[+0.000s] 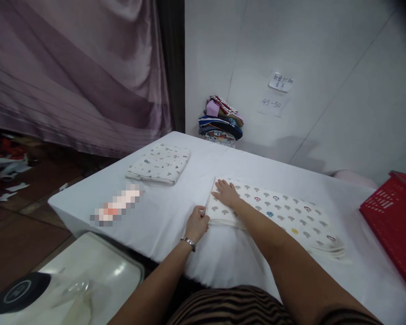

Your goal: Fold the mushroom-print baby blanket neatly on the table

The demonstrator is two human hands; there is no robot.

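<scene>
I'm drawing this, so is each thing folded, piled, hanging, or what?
Mushroom-print cloth: folded, flat
Other printed cloth: folded, flat
Cloth pile: stacked
Right hand: spread on mushroom-print cloth
Left hand: curled at that cloth's edge
Bracelet: worn
Table: covered in white
Curtain: hanging
Paper notes: stuck up
Red basket: partly in view
Blurred thing: can't tell

On the counter [206,158], centre to right: first cloth [284,210], right hand [226,193] on its left part, left hand [196,225] at its near left corner. Farther back and left: second cloth [160,163]. In front of second cloth, toward counter's left edge: pixelated item [117,206]. At far edge, before the wall [325,99]: stack of textiles [221,121]. On wall, right of stack: two notes [280,82]. At right end: basket [389,221]. Beyond counter, left: curtain [77,67]. Front left, beside counter: side surface [103,257], disc [22,292] on it.
</scene>
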